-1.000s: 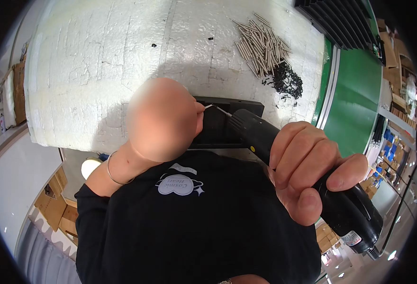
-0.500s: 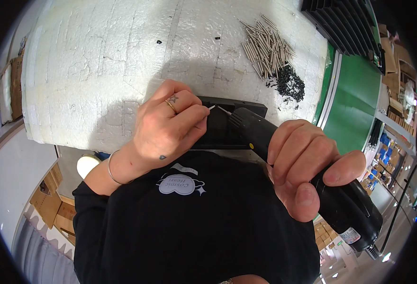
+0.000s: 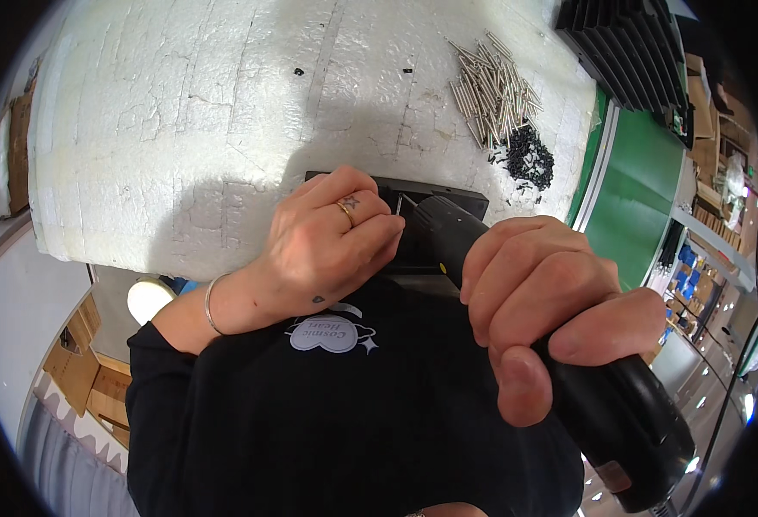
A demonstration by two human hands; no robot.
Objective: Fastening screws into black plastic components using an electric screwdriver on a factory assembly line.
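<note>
My right hand [image 3: 560, 302] is wrapped round a black electric screwdriver [image 3: 624, 422], whose nose points up and left. Its thin bit [image 3: 409, 200] reaches over a black rectangular part [image 3: 469, 200] lying at the near edge of the padded table. My left hand [image 3: 332, 233], closed in a pinch over the same part, has a slim metal pin [image 3: 400, 205] at its fingertips. The bit's tip is close to the pin; whether they touch I cannot tell. My left fingers hide much of the black part.
White foam sheeting [image 3: 172, 129] covers the table. A heap of silver pins [image 3: 495, 95] lies at the far right, beside a pile of small black screws [image 3: 530, 159]. Black finned parts [image 3: 624, 52] stand on a green surface [image 3: 633, 198]. Two small black bits lie farther back.
My left hand has moved right, toward the screwdriver bit, and the pin now stands more upright. The screwdriver's rear end has swung slightly down and toward me.
</note>
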